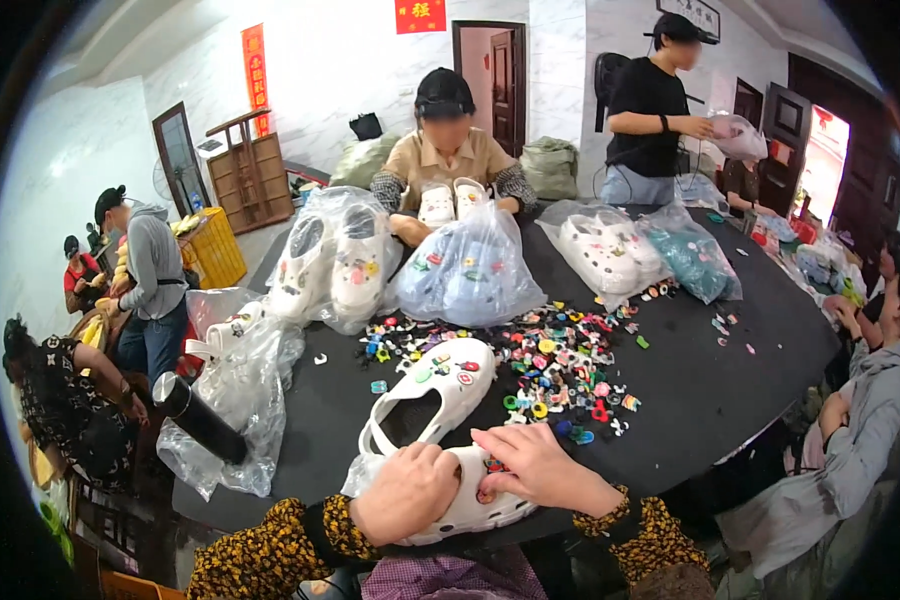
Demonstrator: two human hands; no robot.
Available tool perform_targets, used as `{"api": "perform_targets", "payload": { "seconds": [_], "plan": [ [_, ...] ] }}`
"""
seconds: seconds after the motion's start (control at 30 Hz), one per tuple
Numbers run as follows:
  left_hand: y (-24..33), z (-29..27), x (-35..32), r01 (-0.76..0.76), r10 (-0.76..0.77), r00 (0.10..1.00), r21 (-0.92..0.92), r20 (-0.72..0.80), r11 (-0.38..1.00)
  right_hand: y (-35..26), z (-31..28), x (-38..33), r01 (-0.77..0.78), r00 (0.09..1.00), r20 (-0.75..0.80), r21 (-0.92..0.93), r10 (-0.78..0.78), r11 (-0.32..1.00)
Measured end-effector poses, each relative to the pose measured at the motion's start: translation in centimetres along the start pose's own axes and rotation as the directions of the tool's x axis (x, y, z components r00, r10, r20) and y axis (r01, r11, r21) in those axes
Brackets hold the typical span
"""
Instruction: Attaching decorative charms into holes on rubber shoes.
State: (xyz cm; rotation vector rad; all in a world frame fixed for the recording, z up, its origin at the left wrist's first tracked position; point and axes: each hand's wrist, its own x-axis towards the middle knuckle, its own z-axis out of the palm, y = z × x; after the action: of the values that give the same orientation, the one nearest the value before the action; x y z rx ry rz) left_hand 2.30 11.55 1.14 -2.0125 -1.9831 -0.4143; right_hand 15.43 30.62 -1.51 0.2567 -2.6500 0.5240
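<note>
At the near table edge, my left hand (407, 497) is closed around a white clog (470, 513), its fingers curled at the foot opening. My right hand (542, 467) grips the upper of the same clog, thumb and fingers around a small colourful shoe charm (494, 466). Part of the clog and my fingertips are hidden. Just beyond lies a second white clog (462, 372) with several charms on its toe and its heel strap toward me. A loose heap of multicoloured charms (560, 372) spreads to its right and behind it.
Bagged white clogs (355, 262), bagged blue clogs (473, 265) and further bagged pairs (610, 245) stand across the black table (320, 430). At left, a black bottle (200, 418) leans on plastic bags. A person (448, 150) sits opposite; others work around the room.
</note>
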Motion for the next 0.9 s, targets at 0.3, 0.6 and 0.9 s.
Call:
{"api": "perform_targets", "payload": {
  "seconds": [0.3,0.6,0.9],
  "plan": [
    [2.2,-6.2,0.2,-0.049,0.033,0.996,-0.196,-0.084,0.979,0.3,0.4,-0.2,-0.015,1.0,-0.016,-0.009,0.014,1.0],
    [2.7,-18.7,-1.2,-0.422,0.546,0.837,-0.615,0.017,0.666,0.6,0.8,-0.4,-0.006,0.999,-0.047,-0.048,0.003,0.999],
    [3.7,-15.1,-3.1,-0.063,-0.034,0.966,-0.359,-0.256,0.931,0.6,0.7,-0.1,-0.055,0.998,-0.015,0.004,0.055,0.998]
  ]
}}
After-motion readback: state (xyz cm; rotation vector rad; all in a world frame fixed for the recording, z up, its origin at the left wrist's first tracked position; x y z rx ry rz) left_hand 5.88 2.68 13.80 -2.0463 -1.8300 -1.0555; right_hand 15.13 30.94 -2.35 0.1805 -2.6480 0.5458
